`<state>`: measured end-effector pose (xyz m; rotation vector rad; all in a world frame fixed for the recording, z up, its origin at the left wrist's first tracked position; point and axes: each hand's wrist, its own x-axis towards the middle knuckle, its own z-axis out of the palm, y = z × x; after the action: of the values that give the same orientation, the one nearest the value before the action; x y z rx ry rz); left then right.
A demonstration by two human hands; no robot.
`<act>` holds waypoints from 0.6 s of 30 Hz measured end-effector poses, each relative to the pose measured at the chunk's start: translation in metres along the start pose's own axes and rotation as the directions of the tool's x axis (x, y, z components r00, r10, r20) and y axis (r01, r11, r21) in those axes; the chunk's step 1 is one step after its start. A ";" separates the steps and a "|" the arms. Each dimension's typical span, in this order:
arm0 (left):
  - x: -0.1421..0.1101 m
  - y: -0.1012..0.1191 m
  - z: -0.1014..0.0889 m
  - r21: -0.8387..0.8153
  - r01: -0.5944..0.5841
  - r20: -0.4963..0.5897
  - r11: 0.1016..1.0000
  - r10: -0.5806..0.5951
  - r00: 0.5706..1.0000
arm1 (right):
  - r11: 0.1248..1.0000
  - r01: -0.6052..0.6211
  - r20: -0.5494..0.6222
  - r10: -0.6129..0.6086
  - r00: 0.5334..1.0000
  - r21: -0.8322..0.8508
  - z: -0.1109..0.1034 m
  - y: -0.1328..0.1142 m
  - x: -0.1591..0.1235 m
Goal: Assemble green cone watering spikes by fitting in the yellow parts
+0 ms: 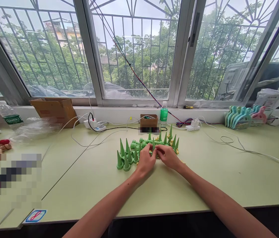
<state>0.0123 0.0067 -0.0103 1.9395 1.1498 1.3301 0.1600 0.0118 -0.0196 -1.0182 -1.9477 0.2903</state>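
Several green plastic cone-shaped spikes (126, 163) stand point-up on the table, grouped to the left of my hands. More spikes (176, 143), with small yellow parts by their bases, stand to the right and behind. Green tube-like pieces (135, 144) lie between the groups. My left hand (146, 160) is closed around one upright green spike (153, 144). Close against it, my right hand (167, 156) has its fingertips pinched together at that spike's near side. Whatever sits in the right fingertips is too small and covered to make out.
Behind the spikes are a small cardboard box (149, 121) and a green-labelled bottle (163, 113). White cables and a power strip (192, 127) lie along the window side. Colourful plastic clips (238, 117) stand at right; a larger carton (55, 112) stands at left. A seam crosses the table.
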 end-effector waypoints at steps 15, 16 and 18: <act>0.000 -0.001 0.000 0.016 0.042 -0.008 0.999 -0.041 0.999 | 0.999 0.002 0.002 -0.002 1.000 0.036 -0.001 -0.004 0.000; 0.000 0.000 0.000 0.017 0.046 -0.007 0.999 -0.046 0.999 | 0.999 0.000 0.002 0.000 1.000 0.039 -0.001 -0.004 0.000; 0.000 0.001 0.000 0.006 0.054 -0.005 0.999 -0.054 0.999 | 0.999 -0.004 -0.002 0.004 1.000 0.044 -0.002 -0.005 0.001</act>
<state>0.0127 0.0058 -0.0095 1.8966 1.2018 1.3050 0.1582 0.0087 -0.0152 -0.9933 -1.9298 0.3325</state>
